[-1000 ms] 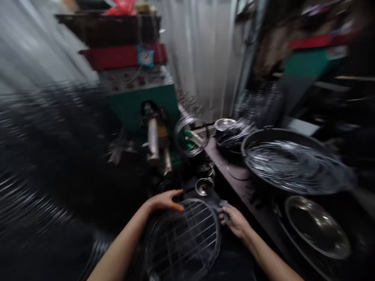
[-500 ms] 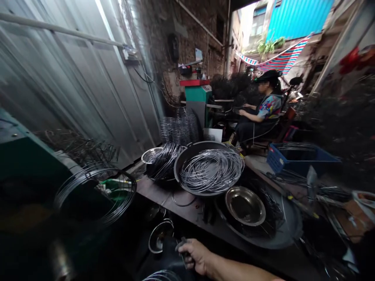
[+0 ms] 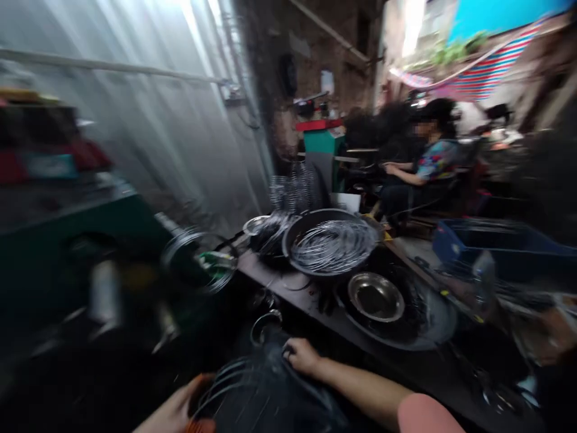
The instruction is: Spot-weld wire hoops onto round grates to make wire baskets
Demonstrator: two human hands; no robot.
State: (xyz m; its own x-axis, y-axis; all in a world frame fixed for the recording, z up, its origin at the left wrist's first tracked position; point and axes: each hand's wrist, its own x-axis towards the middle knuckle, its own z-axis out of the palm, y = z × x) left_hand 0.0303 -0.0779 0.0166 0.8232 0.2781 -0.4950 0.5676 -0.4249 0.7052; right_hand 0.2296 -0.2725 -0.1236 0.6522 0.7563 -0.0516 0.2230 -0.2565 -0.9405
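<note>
Low in the view my left hand (image 3: 183,404) reaches in, with orange coverings on its fingers. It is closed around the near edge of a bundle of wire rings (image 3: 232,380), which lies over dark cloth at my lap. My right hand (image 3: 303,356) is right of the rings, fingers curled at the edge of the dark cloth. Blur hides what those fingers hold. Just beyond it is a small metal bowl (image 3: 265,328). On the bench (image 3: 259,273) stands a large dark pan (image 3: 288,252) full of wire rings (image 3: 333,245).
A steel bowl (image 3: 376,296) sits in a wide grey basin (image 3: 444,328) on the right. Left is a green machine (image 3: 108,222) with a hanging wire coil (image 3: 174,252). A co-worker (image 3: 435,159) sits beyond, near a blue crate (image 3: 455,246).
The view has swung left, showing more of the green machine. My left hand has come into view at the wire rings. My right hand has moved slightly up and right in the picture.
</note>
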